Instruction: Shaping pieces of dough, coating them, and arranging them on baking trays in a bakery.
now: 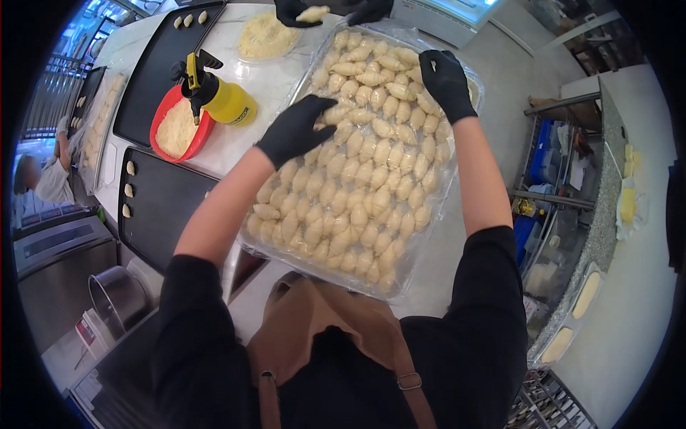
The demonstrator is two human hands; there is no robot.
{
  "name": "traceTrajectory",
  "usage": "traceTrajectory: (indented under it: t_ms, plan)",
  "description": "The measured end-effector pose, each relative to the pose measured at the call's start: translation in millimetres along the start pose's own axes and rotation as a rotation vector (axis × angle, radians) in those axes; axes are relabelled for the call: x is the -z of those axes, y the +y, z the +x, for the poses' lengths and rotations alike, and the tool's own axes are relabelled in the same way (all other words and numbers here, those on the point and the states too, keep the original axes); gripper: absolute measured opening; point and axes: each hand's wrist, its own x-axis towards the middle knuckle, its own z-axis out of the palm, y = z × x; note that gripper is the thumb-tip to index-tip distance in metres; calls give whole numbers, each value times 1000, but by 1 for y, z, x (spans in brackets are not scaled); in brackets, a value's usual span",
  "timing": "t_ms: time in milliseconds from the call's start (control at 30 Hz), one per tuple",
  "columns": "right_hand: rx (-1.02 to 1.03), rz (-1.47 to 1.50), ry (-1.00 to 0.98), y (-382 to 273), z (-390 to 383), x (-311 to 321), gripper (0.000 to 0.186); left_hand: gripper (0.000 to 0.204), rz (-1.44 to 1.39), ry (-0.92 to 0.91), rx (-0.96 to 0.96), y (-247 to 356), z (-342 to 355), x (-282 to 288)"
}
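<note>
The left hand, thumb and fingers spread, is over dough rolls [382, 154] crowding the plastic-lined tray [413, 270], right of the yellow sprayer [232, 101]; whether the curled right hand [444, 84] at the far right holds anything, I cannot tell. Tugging rolls stuck together could tear them.

Edges, blur and overlap are concealing parts of a kitchen workroom.
At twelve o'clock, the top edge is cutting off another person's gloved hands [294, 13]. At eleven, the left hand [296, 130] is covering some dough rolls [364, 186]; at one, the right hand [448, 84] is hiding whether it is gripping clear wrap [407, 36]. At nine, a co-worker's head [27, 173] is showing only as a blur.
</note>
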Motion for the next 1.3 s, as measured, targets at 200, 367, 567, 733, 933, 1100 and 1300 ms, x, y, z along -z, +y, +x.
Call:
traceTrajectory:
  t_ms: [200, 367, 567, 733, 933, 1100, 1300]
  plan:
    - [-147, 300, -13, -37, -79, 64, 21, 44, 175, 41, 107, -19, 70, -7]
    - [-279, 381, -65, -67, -133, 90, 22, 46, 601, 64, 278, -49, 135, -8]
    - [-298, 402, -327, -105, -202, 100, 30, 40, 461, 119, 178, -59, 157, -3]
    - [294, 191, -453, -133, -220, 92, 33, 37, 287, 411, -150, -61, 101, -2]
    - [475, -28, -627, -146, -207, 92, 46, 33, 99, -288, -651, 33, -52, -46]
    - [600, -127, -786, -138, -199, 76, 29, 26, 189, -571, -592, 59, -88, -68]
    - [413, 62, -871, -126, -172, 101, 32, 17, 133, -272, -728, 68, -93, -70]
